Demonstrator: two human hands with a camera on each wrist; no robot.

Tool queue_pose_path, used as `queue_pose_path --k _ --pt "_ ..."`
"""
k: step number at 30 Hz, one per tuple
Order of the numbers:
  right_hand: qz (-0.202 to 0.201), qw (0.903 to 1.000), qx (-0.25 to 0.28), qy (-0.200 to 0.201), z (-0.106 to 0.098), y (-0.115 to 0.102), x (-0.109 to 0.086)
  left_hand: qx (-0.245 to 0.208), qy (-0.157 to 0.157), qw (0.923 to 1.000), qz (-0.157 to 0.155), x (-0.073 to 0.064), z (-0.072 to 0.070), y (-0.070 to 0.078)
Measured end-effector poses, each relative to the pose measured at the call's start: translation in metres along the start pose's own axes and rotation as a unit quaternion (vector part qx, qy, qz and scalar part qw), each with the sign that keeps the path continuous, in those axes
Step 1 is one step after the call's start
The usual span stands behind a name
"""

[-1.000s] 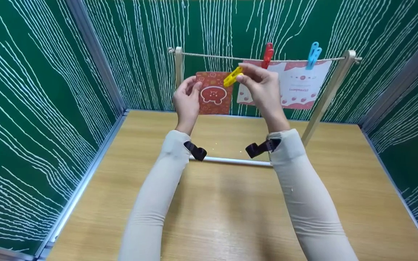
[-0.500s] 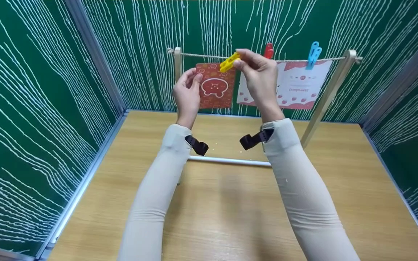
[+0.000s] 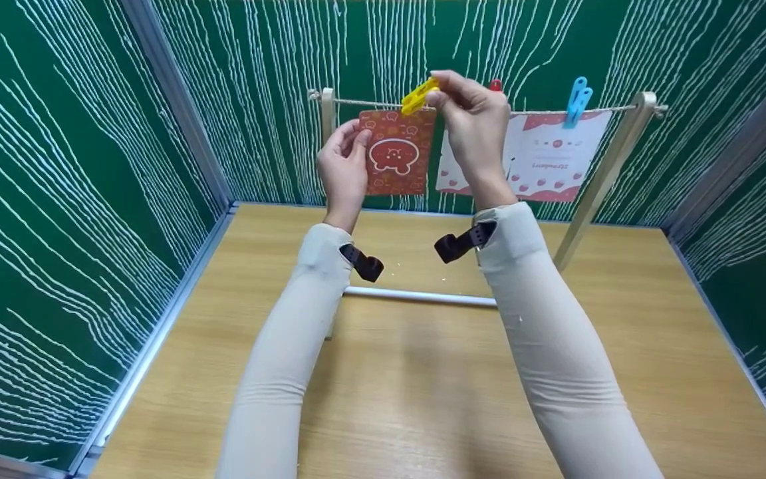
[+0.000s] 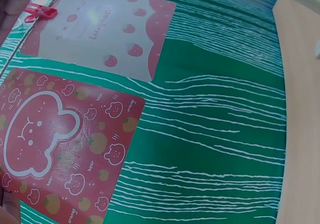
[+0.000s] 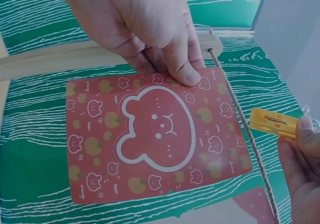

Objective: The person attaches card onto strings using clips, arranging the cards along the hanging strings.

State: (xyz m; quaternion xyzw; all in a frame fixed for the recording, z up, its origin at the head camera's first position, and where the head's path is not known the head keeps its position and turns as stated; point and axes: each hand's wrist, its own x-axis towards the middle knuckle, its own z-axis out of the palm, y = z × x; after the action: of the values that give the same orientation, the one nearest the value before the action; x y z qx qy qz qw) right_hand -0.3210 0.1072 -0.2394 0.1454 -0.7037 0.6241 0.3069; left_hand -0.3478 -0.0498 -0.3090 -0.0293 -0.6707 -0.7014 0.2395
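My left hand (image 3: 344, 174) pinches the left edge of a red card (image 3: 393, 156) printed with a white-outlined bear. The card hangs upright, its top edge close to the rope (image 3: 363, 103). My right hand (image 3: 477, 133) pinches a yellow clothespin (image 3: 419, 96) at the rope, above the card's top edge. In the right wrist view the clothespin (image 5: 274, 122) reaches the rope (image 5: 245, 121) from the side opposite the card (image 5: 160, 134). Whether its tips straddle the rope, I cannot tell. Strawberry-printed paper (image 3: 556, 156) hangs to the right, partly behind my right hand.
A red clothespin (image 3: 495, 85) and a blue clothespin (image 3: 578, 103) clip the strawberry paper to the rope. Wooden posts (image 3: 606, 179) carry the rope at both ends. A white bar (image 3: 423, 296) crosses low above the wooden table (image 3: 383, 386). Green white-lined walls (image 3: 276, 133) enclose it.
Both hands have worked upward: the red card has risen to the rope, and the yellow clothespin has moved up and slightly left from in front of the card to the rope.
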Motion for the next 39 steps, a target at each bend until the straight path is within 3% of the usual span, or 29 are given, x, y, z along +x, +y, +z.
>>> queue_pose_path --k 3,18,39 --pt "-0.005 1.0000 0.000 -0.001 0.002 -0.001 0.002 0.002 0.001 1.0000 0.004 0.000 0.000 0.001" --pt "0.048 0.9979 -0.040 -0.017 0.010 -0.008 0.008 -0.004 0.002 0.9999 0.014 0.001 0.001 0.002" --pt "0.012 0.9895 -0.132 -0.058 0.019 -0.008 0.010 -0.010 -0.001 0.9996 0.026 0.000 0.000 0.004"
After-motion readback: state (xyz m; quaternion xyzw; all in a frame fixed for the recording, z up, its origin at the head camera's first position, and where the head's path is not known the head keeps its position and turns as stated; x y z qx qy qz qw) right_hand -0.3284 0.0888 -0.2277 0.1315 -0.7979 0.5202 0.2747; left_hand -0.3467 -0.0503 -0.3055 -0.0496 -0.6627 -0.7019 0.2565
